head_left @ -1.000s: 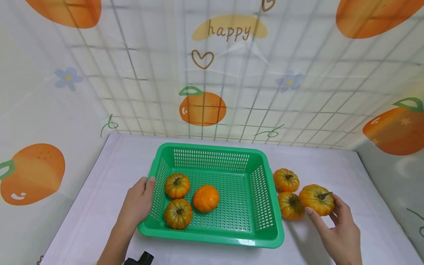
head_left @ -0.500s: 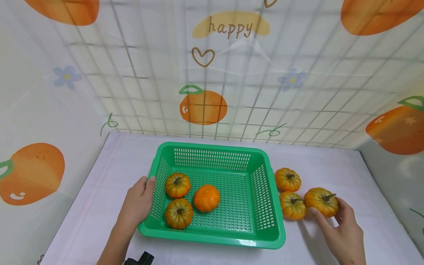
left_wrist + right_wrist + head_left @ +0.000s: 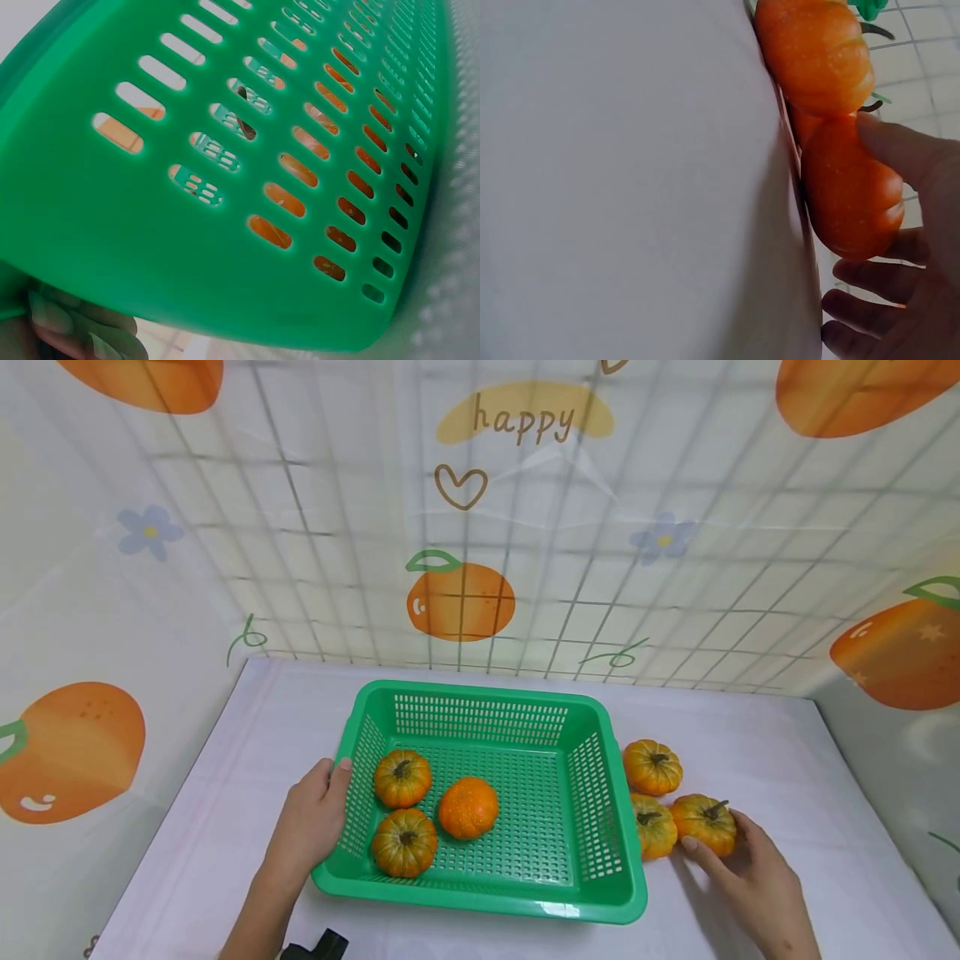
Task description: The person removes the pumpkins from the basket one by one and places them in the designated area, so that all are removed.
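My left hand (image 3: pixel 311 814) grips the left rim of a green plastic basket (image 3: pixel 480 906), its thumb over the edge; in the left wrist view curled fingers (image 3: pixel 90 330) show under the rim. Inside the basket lie two striped small pumpkins (image 3: pixel 402 779) and a plainer orange one (image 3: pixel 468 808). Right of the basket, my right hand (image 3: pixel 757 881) holds a small pumpkin (image 3: pixel 705 823) between thumb and fingers, low over the table. This pumpkin presses up to another small pumpkin (image 3: pixel 656 827) beside the basket wall. A third pumpkin (image 3: pixel 652 767) sits just behind them.
A white cloth covers the table (image 3: pixel 292 710). Behind it rises a printed curtain (image 3: pixel 540 527) in front of a wire grid, with more sheeting at both sides. Near the front edge stands a black object (image 3: pixel 318 946), cut off by the frame.
My right hand has lowered its pumpkin and moved it left against the neighbouring one, which has slid closer to the basket. My left hand stays on the rim.
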Demonstrator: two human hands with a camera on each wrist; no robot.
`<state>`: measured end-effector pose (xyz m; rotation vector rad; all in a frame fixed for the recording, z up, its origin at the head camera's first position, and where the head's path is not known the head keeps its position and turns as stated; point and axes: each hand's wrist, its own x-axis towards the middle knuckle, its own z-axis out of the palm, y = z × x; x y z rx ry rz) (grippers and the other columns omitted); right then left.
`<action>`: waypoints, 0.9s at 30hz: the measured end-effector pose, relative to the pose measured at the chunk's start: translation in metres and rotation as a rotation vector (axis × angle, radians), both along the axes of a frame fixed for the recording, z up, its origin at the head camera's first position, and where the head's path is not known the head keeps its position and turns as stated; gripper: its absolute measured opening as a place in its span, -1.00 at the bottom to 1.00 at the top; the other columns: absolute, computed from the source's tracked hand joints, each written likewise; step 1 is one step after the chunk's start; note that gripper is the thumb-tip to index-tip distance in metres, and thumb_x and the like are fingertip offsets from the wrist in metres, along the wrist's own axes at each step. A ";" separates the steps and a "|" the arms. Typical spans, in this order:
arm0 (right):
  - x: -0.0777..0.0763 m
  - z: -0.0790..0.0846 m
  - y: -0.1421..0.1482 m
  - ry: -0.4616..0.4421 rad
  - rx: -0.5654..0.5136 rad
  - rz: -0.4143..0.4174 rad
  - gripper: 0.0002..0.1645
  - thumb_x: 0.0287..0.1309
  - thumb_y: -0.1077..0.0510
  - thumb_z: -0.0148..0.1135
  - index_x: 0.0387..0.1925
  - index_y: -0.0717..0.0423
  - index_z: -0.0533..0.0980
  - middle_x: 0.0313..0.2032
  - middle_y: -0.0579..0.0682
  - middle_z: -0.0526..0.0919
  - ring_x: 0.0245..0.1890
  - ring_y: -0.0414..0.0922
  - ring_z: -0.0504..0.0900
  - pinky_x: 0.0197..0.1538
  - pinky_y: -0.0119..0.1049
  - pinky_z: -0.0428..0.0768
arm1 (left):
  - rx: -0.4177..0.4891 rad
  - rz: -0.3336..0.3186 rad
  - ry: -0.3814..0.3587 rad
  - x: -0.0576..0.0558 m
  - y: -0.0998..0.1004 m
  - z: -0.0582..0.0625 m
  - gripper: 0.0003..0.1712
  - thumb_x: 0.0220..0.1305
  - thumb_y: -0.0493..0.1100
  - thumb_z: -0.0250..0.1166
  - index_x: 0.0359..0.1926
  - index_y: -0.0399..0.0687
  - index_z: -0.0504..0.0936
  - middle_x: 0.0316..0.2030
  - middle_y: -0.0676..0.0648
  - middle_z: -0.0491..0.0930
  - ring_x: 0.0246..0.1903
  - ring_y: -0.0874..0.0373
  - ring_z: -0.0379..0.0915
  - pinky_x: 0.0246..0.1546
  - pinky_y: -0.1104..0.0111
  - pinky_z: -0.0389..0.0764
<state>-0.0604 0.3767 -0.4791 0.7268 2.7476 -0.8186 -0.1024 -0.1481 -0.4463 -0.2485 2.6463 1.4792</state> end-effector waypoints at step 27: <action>-0.001 0.005 -0.007 -0.009 0.014 0.108 0.58 0.20 -0.59 0.24 0.57 0.47 -0.33 0.49 0.62 -0.14 0.47 0.57 -0.07 0.38 0.50 0.05 | 0.006 -0.001 0.001 0.000 0.001 0.002 -0.45 0.69 0.20 -0.14 -0.16 -0.16 0.49 -0.50 -0.13 0.54 -0.60 0.04 0.53 -0.60 0.22 0.59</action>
